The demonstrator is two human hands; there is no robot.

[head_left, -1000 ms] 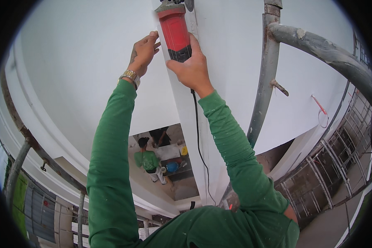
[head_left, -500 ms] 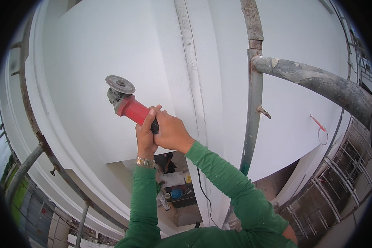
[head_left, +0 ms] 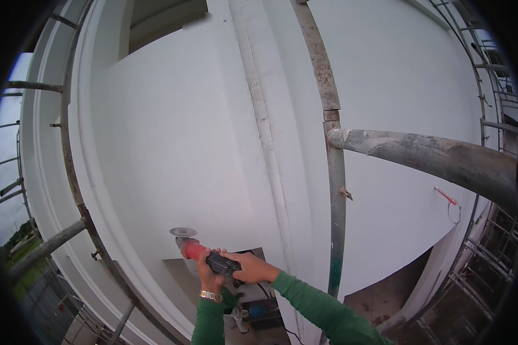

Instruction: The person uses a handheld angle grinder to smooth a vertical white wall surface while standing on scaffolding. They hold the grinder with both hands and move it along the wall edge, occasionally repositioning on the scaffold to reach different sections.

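Observation:
An angle grinder [head_left: 193, 249] with a red front body and a black rear is held in both my hands, in front of a white wall [head_left: 172, 149]. My left hand [head_left: 210, 276], with a metal watch at its wrist, closes round the body from below. My right hand [head_left: 255, 268] grips the black rear end. The grey disc [head_left: 183, 232] lies nearly flat at the far left end of the tool, above its head. Whether the disc touches the wall I cannot tell. A dark cord [head_left: 292, 332] hangs below my right hand.
A scaffold post [head_left: 331, 230] and a thick paint-splashed pipe [head_left: 431, 155] stand to the right. More scaffold tubes [head_left: 69, 149] run down the left. A vertical strip [head_left: 262, 115] crosses the wall. A red-handled tool [head_left: 445, 196] hangs at the right. Below, objects show through an opening [head_left: 265, 313].
The view has tilted upward, and the grinder and hands appear lower in the picture. My right hand has moved back along the grinder to its black rear, apart from my left hand.

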